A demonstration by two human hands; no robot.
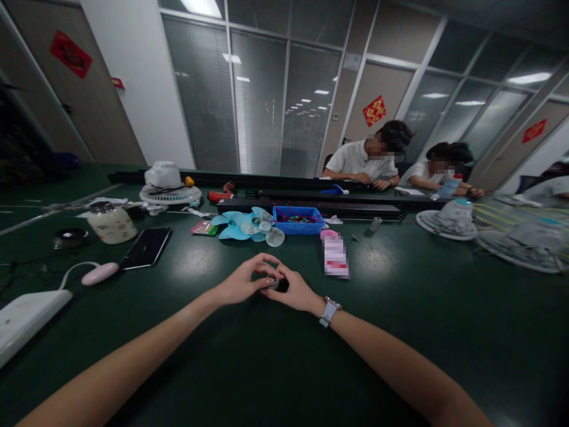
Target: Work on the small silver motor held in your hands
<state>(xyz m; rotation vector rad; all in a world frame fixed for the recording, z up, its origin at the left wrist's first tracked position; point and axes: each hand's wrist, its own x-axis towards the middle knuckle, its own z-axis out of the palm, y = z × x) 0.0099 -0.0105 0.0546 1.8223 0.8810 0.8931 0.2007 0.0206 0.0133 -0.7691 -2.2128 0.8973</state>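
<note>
My left hand (246, 279) and my right hand (299, 290) meet low over the green table (284, 367). Between their fingertips is a small grey, metallic-looking round part (273, 284), mostly covered by the fingers. The fingers of both hands curl around it, thumbs towards me. A grey watch (329, 312) circles my right wrist. Just beyond the hands lie light-blue fan blades (235, 226) and a smaller translucent fan blade (275, 237). Beside these stands a blue bin (299, 228) holding wires and small parts.
At left are a phone (146, 248), a jar (112, 223), a power strip (31, 317) and a white fan unit (163, 176). A pink-and-white item (335, 256) and a small cylinder (376, 223) lie right of the bin. Black rails (311, 209) cross behind. Two people sit opposite.
</note>
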